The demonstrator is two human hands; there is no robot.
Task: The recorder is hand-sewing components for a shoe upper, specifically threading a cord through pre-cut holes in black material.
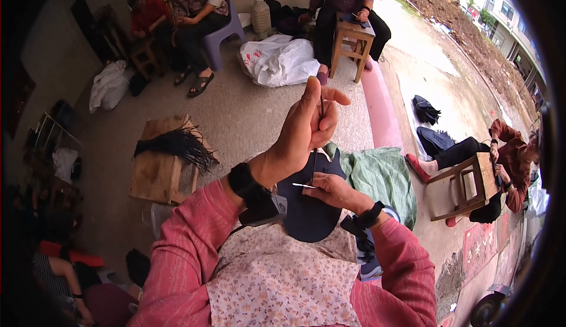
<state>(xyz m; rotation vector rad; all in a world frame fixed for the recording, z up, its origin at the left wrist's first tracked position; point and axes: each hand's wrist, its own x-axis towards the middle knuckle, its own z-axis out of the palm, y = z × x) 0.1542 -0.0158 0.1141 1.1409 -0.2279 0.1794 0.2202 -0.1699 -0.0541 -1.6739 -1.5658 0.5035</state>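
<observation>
My left hand (306, 120) is raised in front of me, its lower fingers curled around a thin black cord (321, 107) while the thumb and forefinger stick out. The cord runs down toward a dark flat piece (312, 224) with a rounded end, which rests over my lap. Lower and to the right, my right hand (336, 190) is closed on a thin tool (302, 185) with a pale, shiny end, held just above that piece. Its fingers hide the rest of the tool. Part of the dark piece is behind my hands.
A bundle of black cords (174, 145) lies on a wooden stool (150, 179) at my left. Green cloth (383, 173) is bunched beyond my right hand. White sacks (280, 58) lie ahead. Several people sit around, one on a wooden stool (466, 188) at right.
</observation>
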